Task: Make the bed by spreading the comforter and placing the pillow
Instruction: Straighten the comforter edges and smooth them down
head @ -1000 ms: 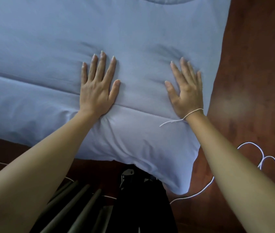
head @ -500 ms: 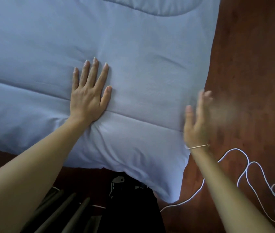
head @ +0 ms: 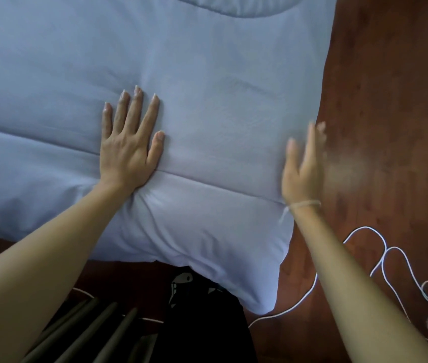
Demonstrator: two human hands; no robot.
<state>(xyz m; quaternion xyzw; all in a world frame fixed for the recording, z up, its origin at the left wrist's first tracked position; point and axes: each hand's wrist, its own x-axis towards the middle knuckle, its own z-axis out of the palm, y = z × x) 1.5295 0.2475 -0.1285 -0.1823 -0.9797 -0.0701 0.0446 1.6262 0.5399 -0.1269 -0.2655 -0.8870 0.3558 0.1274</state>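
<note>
While one light-blue comforter (head: 207, 100) is lying spread beneath two hands, the left hand (head: 129, 150) is pressing flat on it, fingers straight. Beside its right edge, the blurred right hand (head: 303, 169) is hovering, fingers extended, holding nothing.

Right hand (head: 303, 166) motion-blurred at the comforter (head: 207, 74) edge; comforter cut off top and left.

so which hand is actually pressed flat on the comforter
The left hand, fingers spread flat on the blue comforter. The right hand is blurred at the comforter's right edge.
</note>
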